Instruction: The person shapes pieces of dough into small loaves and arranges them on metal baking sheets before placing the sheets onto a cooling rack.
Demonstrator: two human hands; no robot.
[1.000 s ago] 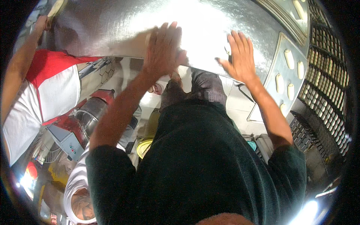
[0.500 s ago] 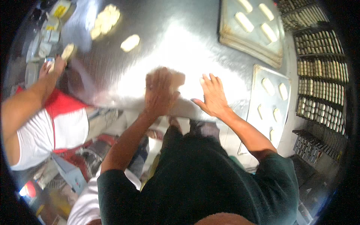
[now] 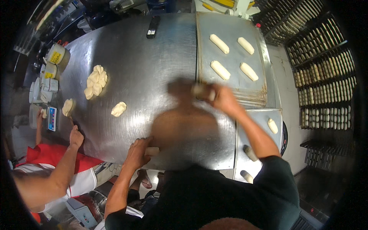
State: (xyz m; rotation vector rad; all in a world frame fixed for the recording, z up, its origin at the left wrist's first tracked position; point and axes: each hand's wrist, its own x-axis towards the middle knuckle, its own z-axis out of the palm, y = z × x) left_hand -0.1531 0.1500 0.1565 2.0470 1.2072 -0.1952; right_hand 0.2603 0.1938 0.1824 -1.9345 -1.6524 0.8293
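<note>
My right hand (image 3: pixel 224 100) is closed round a short roll of dough (image 3: pixel 203 92), blurred by motion, by the near left corner of the upper baking tray (image 3: pixel 203 28). By the table's near edge my left hand (image 3: pixel 138 152) is bent over a small dough roll (image 3: pixel 152 151), which shows between thumb and fingers. Several pale dough rolls (image 3: pixel 220 70) lie spaced apart on the upper tray. On the lower tray (image 3: pixel 257 115), partly hidden under my right forearm, are more rolls (image 3: pixel 272 125). A flattened dough piece (image 3: pixel 119 109) rests on the metal table (image 3: pixel 165 65).
A heap of dough pieces (image 3: pixel 96 82) sits at left. There a co-worker's hand (image 3: pixel 76 136) holds a tool by a dough piece (image 3: pixel 68 107), near a scale (image 3: pixel 52 119) and tubs (image 3: pixel 56 53). A black phone-like device (image 3: pixel 153 27) lies far back. Loaded racks (image 3: pixel 326 92) stand right.
Both hands were on the table, fingers stretched. My right hand has moved to the upper tray with a dough roll; my left has curled round another. The whole view has shifted.
</note>
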